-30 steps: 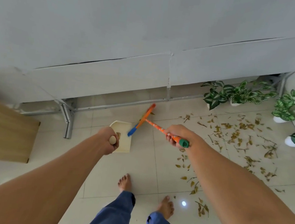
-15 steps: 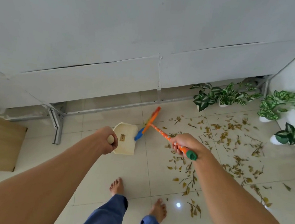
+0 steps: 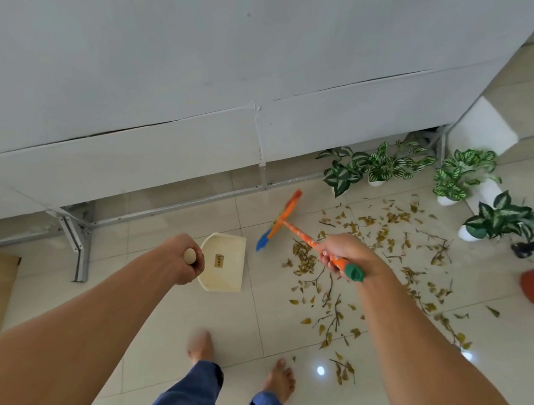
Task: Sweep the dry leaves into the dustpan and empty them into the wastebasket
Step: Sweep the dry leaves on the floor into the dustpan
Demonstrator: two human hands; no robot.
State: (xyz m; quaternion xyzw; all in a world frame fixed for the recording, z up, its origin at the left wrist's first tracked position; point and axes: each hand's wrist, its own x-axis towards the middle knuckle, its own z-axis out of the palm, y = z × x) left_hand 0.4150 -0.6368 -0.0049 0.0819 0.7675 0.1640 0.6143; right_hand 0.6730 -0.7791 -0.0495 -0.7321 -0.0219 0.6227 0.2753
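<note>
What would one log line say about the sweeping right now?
left hand: grips dustpan handle | right hand: grips broom | leaves: scattered on floor, right of dustpan

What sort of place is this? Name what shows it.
Probably an indoor tiled room: glossy pale floor tiles, a white panel wall on a metal frame, and potted plants at its foot.
</note>
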